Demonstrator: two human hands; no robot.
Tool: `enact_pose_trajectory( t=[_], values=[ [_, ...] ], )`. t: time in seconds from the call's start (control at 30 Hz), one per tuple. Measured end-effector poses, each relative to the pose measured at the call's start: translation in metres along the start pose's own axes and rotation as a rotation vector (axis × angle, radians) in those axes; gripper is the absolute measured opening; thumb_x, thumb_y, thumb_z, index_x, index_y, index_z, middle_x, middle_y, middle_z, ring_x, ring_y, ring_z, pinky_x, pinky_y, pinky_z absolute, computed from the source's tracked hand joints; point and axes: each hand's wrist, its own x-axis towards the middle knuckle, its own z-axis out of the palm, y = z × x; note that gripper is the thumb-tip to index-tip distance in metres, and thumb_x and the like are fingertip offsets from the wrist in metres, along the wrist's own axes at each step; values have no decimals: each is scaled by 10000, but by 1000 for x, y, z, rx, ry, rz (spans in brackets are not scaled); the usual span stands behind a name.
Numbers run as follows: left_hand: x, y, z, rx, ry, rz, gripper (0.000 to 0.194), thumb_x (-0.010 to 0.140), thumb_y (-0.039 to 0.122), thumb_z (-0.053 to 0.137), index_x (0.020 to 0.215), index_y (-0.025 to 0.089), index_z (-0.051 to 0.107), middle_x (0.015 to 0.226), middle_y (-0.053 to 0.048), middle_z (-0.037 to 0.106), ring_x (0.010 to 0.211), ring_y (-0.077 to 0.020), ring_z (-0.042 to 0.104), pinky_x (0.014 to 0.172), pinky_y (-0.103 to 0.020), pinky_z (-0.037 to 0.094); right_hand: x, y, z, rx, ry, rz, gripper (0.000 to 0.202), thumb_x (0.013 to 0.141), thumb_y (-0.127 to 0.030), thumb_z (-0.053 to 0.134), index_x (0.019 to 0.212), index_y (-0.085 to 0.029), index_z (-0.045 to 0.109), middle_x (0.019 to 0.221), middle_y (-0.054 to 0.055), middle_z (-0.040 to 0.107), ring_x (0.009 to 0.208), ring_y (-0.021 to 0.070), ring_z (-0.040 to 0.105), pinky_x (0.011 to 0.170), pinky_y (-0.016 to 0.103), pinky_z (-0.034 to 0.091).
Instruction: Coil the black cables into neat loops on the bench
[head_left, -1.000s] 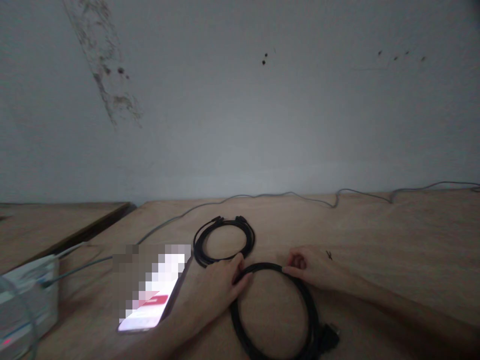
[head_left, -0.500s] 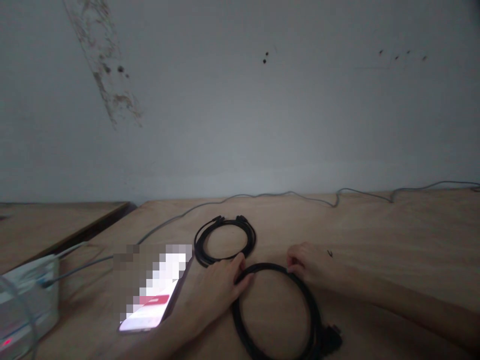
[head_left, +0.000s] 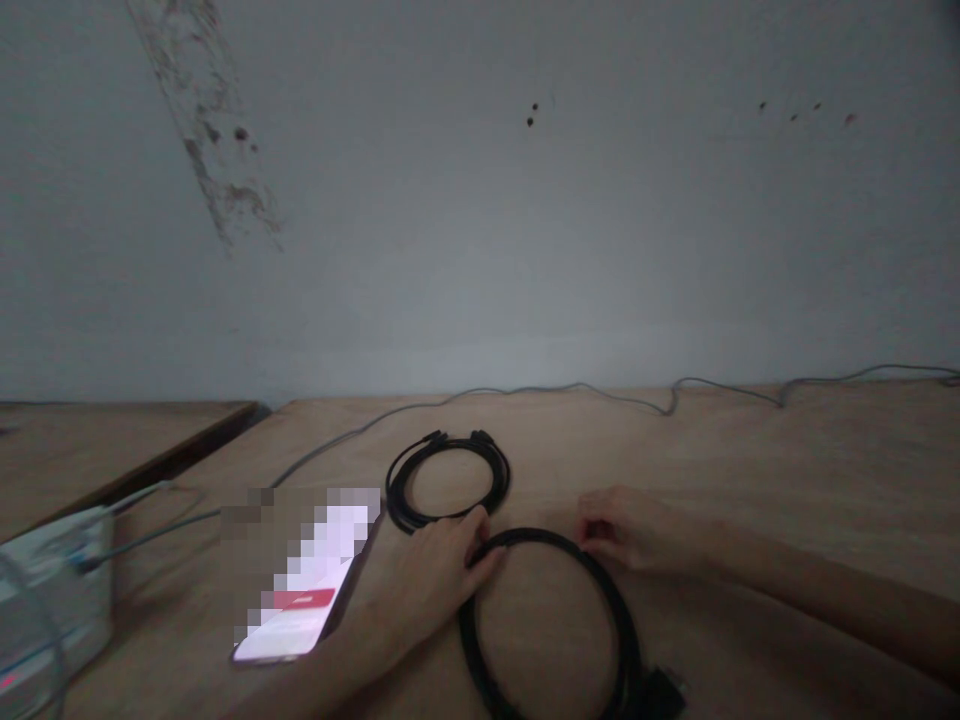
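A large coil of black cable [head_left: 628,640] lies on the wooden table at the bottom centre, with a dark connector [head_left: 661,692] at its lower right. My left hand [head_left: 450,565] is closed on the upper left of this coil, thumb and fingers round the cable. Beside the coil's upper right, my right hand [head_left: 619,525] has its fingers curled together near the cable; what it pinches, if anything, is too small to make out. A smaller black cable coil [head_left: 499,490] lies just behind my left hand.
A phone with a lit screen [head_left: 300,625] lies left of my left forearm. A white device [head_left: 56,590] with cables stands at the far left. A thin grey cable [head_left: 405,408] runs along the table's back, by the wall [head_left: 480,240].
My right hand has shifted very slightly to the right, a little off the large coil's edge. My left hand keeps its grip on the cable.
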Motion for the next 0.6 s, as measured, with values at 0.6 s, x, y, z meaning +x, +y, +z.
enact_pose_trajectory(
  t=[0.6],
  values=[
    [-1, 2, 6, 118, -7, -67, 252, 980, 460, 542, 1040, 224, 606, 944, -62, 720, 852, -276, 689, 670, -321, 437, 7, 9, 23, 255, -64, 536, 478, 904, -660, 583, 815, -196, 654, 557, 1, 622, 461, 124, 535, 452, 216, 389]
  ],
)
